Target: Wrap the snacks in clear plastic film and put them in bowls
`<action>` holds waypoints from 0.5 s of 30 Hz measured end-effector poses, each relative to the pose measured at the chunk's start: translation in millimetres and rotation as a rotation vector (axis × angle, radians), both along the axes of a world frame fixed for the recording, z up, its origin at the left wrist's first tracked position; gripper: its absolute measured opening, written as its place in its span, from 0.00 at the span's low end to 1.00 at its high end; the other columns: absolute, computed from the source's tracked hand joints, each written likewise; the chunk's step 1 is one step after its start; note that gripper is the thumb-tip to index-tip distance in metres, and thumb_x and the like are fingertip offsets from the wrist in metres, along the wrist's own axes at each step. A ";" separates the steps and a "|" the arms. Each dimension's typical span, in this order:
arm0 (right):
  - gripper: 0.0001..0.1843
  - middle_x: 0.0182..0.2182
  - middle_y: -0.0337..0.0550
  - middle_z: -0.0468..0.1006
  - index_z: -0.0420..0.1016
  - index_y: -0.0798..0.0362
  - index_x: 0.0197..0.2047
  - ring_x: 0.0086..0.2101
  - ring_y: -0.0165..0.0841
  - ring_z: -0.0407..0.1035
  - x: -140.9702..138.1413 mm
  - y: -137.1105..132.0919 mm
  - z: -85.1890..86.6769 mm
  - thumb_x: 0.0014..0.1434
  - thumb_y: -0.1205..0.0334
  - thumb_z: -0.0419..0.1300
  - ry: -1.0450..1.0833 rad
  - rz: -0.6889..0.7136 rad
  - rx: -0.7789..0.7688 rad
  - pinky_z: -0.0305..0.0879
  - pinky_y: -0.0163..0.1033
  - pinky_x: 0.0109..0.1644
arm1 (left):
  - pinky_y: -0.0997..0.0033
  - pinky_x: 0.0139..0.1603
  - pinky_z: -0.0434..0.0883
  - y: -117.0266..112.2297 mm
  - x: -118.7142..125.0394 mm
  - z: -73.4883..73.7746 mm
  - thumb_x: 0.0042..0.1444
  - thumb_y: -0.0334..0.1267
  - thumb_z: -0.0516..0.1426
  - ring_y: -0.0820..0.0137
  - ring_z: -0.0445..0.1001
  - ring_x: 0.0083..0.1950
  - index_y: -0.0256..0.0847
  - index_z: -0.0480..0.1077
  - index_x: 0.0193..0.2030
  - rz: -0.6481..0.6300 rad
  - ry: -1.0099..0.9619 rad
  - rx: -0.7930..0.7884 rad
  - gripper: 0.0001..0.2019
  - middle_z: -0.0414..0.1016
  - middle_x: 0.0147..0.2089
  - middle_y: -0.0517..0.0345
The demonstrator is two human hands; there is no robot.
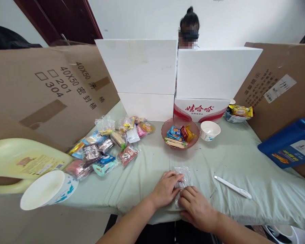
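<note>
Close to the table's front edge, my left hand (167,189) and my right hand (196,206) are both on a clear, crinkled plastic packet (185,172). The left fingers and thumb grip its left side. Lower on the right, my right fingers are curled over it. What is inside the packet is mostly hidden by my hands. To the right lies a slim white tool (232,187), which looks like a utility knife. Beyond my hands stands a pink bowl (180,147) with wrapped snacks and thin sticks in it, beside a white paper bowl (210,131).
Packaged snacks (106,145) lie heaped at left, near a paper tub (49,189) and a pale yellow jug (27,159). A blue bottle (289,144) leans at right. White boxes (147,67) and cardboard (48,95) wall the table; a person is behind.
</note>
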State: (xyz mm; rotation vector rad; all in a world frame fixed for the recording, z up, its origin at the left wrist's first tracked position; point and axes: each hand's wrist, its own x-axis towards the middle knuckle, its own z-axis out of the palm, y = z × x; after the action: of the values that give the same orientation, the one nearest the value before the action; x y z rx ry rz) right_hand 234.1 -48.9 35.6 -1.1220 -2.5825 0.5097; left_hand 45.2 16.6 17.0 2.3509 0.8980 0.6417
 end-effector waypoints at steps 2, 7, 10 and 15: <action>0.05 0.39 0.42 0.73 0.69 0.51 0.40 0.41 0.36 0.64 2.7 -7.9 -6.8 0.62 0.68 0.53 0.033 0.004 0.002 0.61 0.44 0.47 | 0.57 0.58 0.64 0.4 -0.3 0.0 0.57 0.31 0.57 0.62 0.69 0.55 0.44 0.61 0.61 -0.004 0.017 -0.025 0.24 0.77 0.50 0.56; 0.09 0.38 0.43 0.72 0.66 0.52 0.40 0.40 0.33 0.63 7.1 -3.6 0.9 0.64 0.72 0.47 0.203 -0.040 0.023 0.60 0.42 0.47 | 0.58 0.58 0.63 2.5 -0.2 0.6 0.56 0.30 0.58 0.62 0.68 0.54 0.44 0.62 0.60 -0.020 -0.011 -0.050 0.24 0.77 0.50 0.58; 0.04 0.38 0.44 0.72 0.66 0.52 0.41 0.41 0.35 0.63 4.0 3.9 4.8 0.62 0.66 0.53 0.160 -0.021 0.006 0.61 0.44 0.48 | 0.59 0.57 0.63 2.9 0.0 2.4 0.56 0.30 0.57 0.63 0.68 0.54 0.45 0.61 0.61 -0.019 -0.019 -0.064 0.25 0.77 0.50 0.58; 0.07 0.36 0.43 0.71 0.67 0.52 0.39 0.39 0.35 0.63 0.2 -2.6 -6.6 0.61 0.71 0.51 0.068 0.002 0.057 0.61 0.43 0.45 | 0.57 0.57 0.63 2.0 0.6 4.7 0.55 0.27 0.57 0.62 0.68 0.54 0.43 0.62 0.60 -0.010 -0.023 -0.091 0.25 0.77 0.50 0.58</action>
State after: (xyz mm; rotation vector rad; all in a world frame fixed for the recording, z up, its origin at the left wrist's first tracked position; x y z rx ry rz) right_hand 234.3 -51.5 28.9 -1.0658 -2.5238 0.4634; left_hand 45.8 18.6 21.7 2.2620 0.8857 0.6095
